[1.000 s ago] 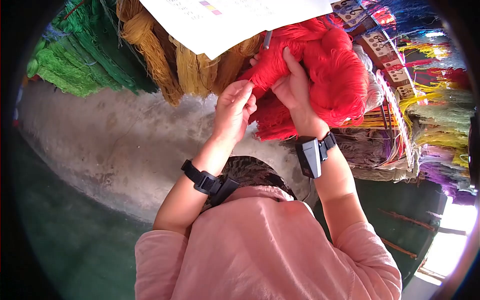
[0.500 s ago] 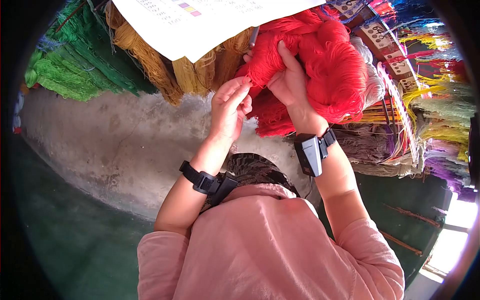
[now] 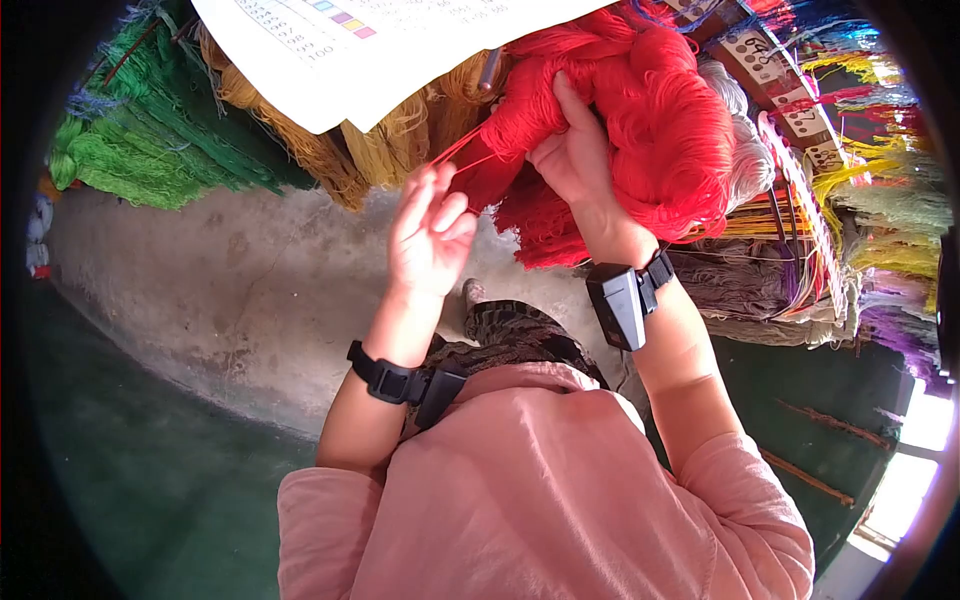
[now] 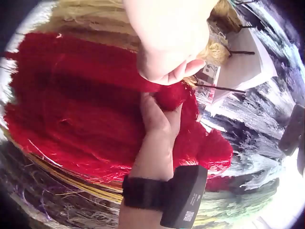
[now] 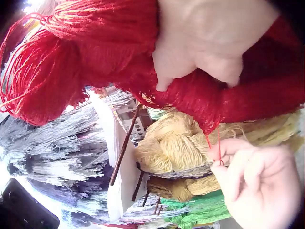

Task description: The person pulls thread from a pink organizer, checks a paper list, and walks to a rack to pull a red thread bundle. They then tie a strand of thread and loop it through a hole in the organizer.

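A bulky red yarn skein (image 3: 665, 140) hangs in front of me, its lower part spread wide in the left wrist view. My right hand (image 3: 580, 165) grips a thick bundle of it, thumb up along the near side and some fingers hidden behind the yarn. To the left, my left hand (image 3: 430, 235) pinches a few red strands (image 5: 219, 143) between thumb and fingertips. These strands stretch taut from the bundle to the left hand, which is clear of the skein in the right wrist view.
White printed paper (image 3: 380, 50) lies over the top of the hanging yarn. Ochre skeins (image 3: 290, 110) and green skeins (image 3: 150, 130) hang at the left, a white skein (image 3: 748, 150) right behind the red. A numbered card strip (image 3: 790, 100) runs along the right. Dark rods (image 5: 125, 148) stick out past the paper.
My left hand has moved left and down, away from the red bundle, drawing out strands that are now stretched between. My right hand keeps its grip on the skein, nearly in place.
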Tool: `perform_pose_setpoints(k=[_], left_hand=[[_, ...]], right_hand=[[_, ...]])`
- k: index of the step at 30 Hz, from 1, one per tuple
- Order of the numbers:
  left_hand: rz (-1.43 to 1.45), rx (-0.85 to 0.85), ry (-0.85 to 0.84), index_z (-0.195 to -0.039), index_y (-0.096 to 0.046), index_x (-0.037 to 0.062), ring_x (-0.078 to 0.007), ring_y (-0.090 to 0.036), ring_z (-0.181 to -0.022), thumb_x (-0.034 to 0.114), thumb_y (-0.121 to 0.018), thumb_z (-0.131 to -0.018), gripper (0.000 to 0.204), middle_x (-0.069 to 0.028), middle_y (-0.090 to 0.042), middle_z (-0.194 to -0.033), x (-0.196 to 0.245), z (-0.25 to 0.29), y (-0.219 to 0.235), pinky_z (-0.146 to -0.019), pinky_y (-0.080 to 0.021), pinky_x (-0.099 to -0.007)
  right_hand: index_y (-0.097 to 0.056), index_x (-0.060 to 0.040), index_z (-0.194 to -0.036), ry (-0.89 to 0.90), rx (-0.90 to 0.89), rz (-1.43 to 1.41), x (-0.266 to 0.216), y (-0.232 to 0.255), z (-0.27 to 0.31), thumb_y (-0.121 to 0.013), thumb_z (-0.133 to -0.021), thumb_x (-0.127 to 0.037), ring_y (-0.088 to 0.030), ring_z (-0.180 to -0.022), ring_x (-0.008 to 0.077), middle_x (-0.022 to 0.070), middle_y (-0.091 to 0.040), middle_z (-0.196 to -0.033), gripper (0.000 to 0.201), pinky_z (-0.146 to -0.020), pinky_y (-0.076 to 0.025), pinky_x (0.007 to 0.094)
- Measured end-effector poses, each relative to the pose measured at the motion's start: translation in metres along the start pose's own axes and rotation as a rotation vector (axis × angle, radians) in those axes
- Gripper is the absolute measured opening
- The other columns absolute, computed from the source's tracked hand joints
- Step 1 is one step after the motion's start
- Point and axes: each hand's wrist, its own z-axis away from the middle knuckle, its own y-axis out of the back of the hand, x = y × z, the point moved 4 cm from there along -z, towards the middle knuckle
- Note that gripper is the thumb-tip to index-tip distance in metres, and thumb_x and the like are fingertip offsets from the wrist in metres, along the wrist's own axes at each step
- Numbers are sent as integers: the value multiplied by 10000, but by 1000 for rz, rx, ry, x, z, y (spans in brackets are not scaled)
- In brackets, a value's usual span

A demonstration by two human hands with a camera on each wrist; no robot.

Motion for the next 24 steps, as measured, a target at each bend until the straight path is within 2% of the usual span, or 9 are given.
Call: perform_pose_setpoints(k=[2, 5, 8, 11, 12, 15, 19, 22, 24], left_hand=[[-88, 93, -46, -902, -531, 86, -61, -356, -518, 120, -425, -843, 126, -51, -566, -952, 6, 9, 6, -449, -302, -168], [-163, 53, -59, -908, -529, 85, -64, -332, -487, 129, -419, -846, 134, -45, -558, -902, 3, 13, -13, -448, -296, -161], [-249, -148, 23, -881, -541, 68, -41, -329, -476, 114, -477, -823, 98, -15, -548, -794, 0, 8, -23, -445, -283, -154], [-885, 171, -167, -832, -562, 48, -8, -333, -480, 76, -564, -771, 67, 39, -511, -687, -5, 1, -16, -442, -268, -145], [-1014, 247, -254, -796, -590, 31, 10, -341, -517, 53, -628, -718, 89, 83, -464, -610, -8, -1, -17, -450, -266, -144], [-1194, 234, -363, -799, -604, 21, 5, -325, -523, 56, -633, -717, 93, 89, -436, -595, -13, -6, -7, -469, -270, -139], [-1170, 296, -357, -799, -604, 7, -6, -309, -515, 48, -636, -710, 102, 89, -416, -572, -19, -7, 0, -476, -279, -146], [-1378, 176, -431, -813, -603, 5, -10, -316, -526, 34, -630, -711, 109, 86, -418, -584, -17, -5, 4, -483, -277, -147], [-1324, 220, -337, -833, -601, 0, -10, -373, -563, 23, -628, -709, 129, 65, -471, -628, -16, -3, 10, -515, -317, -149]], right_hand=[[-460, -22, -1061, 7, 4, -6, 0, -1, 0, -440, -837, -335, -538, -913, 250, 135, -553, -982, 385, -825, -426, 384], [-465, -24, -1052, -7, -4, -8, 2, -2, 0, -446, -834, -334, -543, -899, 250, 132, -559, -965, 379, -813, -433, 384], [-466, -27, -1050, -17, -17, -8, 2, 1, -1, -447, -833, -338, -548, -886, 252, 133, -564, -950, 380, -800, -439, 386], [-467, -24, -1048, -21, -41, -12, 3, -2, 1, -442, -835, -341, -552, -875, 252, 139, -567, -938, 383, -791, -443, 385], [-467, -23, -1046, -24, -40, -4, 2, -3, 2, -438, -836, -344, -553, -872, 251, 141, -568, -935, 384, -789, -444, 385], [-471, -21, -1037, -23, -37, -1, 3, -3, 3, -426, -840, -349, -556, -865, 247, 142, -569, -929, 385, -783, -446, 381], [-474, -20, -1025, -28, -35, 7, 3, -3, 5, -413, -844, -355, -556, -861, 243, 139, -571, -919, 385, -780, -445, 379], [-476, -19, -1020, -46, -40, 3, 3, -2, 5, -414, -844, -354, -556, -860, 241, 138, -573, -912, 383, -783, -442, 380], [-476, -18, -1020, -33, -41, -6, 4, -2, 4, -415, -844, -353, -555, -860, 239, 139, -573, -912, 384, -786, -440, 381]])
